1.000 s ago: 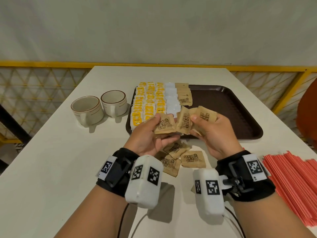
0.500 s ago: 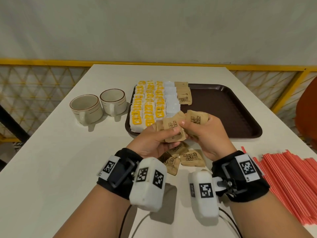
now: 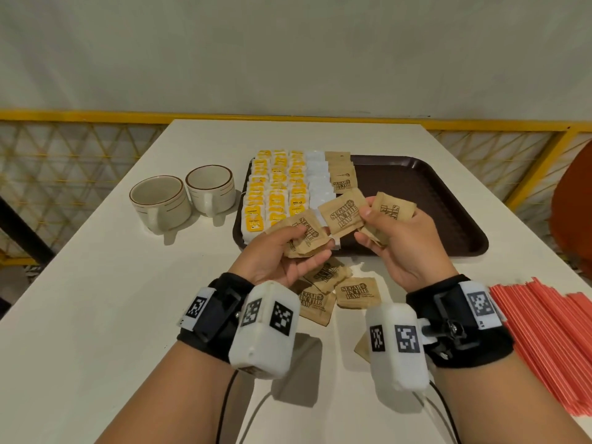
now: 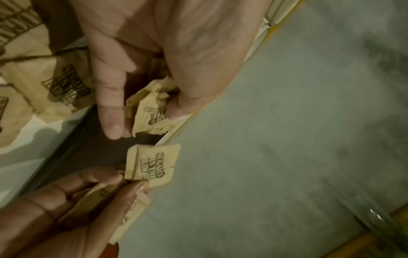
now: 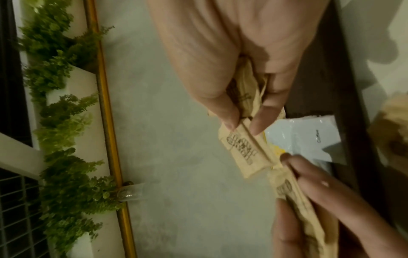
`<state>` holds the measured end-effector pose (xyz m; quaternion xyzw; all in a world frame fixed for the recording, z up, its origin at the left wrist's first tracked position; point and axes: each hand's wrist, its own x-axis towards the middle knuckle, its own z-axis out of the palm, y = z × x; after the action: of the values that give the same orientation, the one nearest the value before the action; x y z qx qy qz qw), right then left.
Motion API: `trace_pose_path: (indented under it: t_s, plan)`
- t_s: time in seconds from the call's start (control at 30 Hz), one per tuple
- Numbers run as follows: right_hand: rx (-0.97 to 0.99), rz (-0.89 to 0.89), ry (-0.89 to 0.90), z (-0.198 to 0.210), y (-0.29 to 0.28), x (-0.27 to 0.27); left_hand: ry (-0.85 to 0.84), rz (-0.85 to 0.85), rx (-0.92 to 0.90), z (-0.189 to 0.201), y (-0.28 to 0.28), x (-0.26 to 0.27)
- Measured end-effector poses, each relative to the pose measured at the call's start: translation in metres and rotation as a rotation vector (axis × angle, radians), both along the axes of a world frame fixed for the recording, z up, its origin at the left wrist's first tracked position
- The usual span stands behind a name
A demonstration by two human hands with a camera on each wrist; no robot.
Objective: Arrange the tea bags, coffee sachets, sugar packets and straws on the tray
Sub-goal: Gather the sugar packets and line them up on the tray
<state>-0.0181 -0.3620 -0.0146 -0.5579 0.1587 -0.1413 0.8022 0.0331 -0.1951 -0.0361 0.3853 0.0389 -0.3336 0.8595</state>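
Both hands hover over the near edge of the dark brown tray (image 3: 448, 200). My left hand (image 3: 282, 254) grips a small bunch of brown sugar packets (image 3: 304, 232). My right hand (image 3: 400, 238) pinches one brown sugar packet (image 3: 342, 213) between thumb and finger and holds more packets (image 3: 392, 209) behind it. On the tray's left side lie rows of yellow tea bags (image 3: 275, 187), white sachets (image 3: 318, 184) and brown sugar packets (image 3: 341, 174). Loose sugar packets (image 3: 354, 291) lie on the table under my hands. Red straws (image 3: 544, 334) are piled at the right.
Two cream cups (image 3: 179, 200) stand left of the tray on the white table (image 3: 96, 299). A yellow railing (image 3: 64, 115) runs behind the table. An orange chair back (image 3: 573, 219) shows at the right edge. The tray's right half is bare.
My hands, pressed together half a second ago, have drawn apart. The right hand has pulled one sugar packet out of the bunch and holds it up between them.
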Motion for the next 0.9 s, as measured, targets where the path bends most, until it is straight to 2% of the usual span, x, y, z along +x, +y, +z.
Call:
trace_pose_path:
  t_s: [0.23, 0.37, 0.57, 0.67, 0.8, 0.9]
  plan:
    - [0.103, 0.026, -0.001, -0.006, 0.024, 0.001, -0.029, 0.060, -0.222, -0.001, -0.007, -0.002]
    - [0.168, 0.028, 0.056, -0.008, 0.029, 0.003, -0.142, 0.055, -0.209, -0.002, -0.008, -0.006]
    - [-0.045, 0.203, 0.163, -0.007, 0.024, 0.002, -0.168, 0.106, -0.180, -0.003, -0.008, -0.001]
    - [-0.056, 0.271, 0.156, -0.008, 0.031, 0.000, -0.201, 0.147, -0.193, -0.005, -0.008, -0.001]
    - [0.057, 0.330, 0.118, -0.008, 0.038, 0.001, -0.225, 0.165, -0.171, -0.006, -0.010, -0.001]
    - [0.272, 0.354, 0.123, -0.002, 0.030, 0.001, -0.177, 0.236, -0.137, -0.009, -0.005, 0.006]
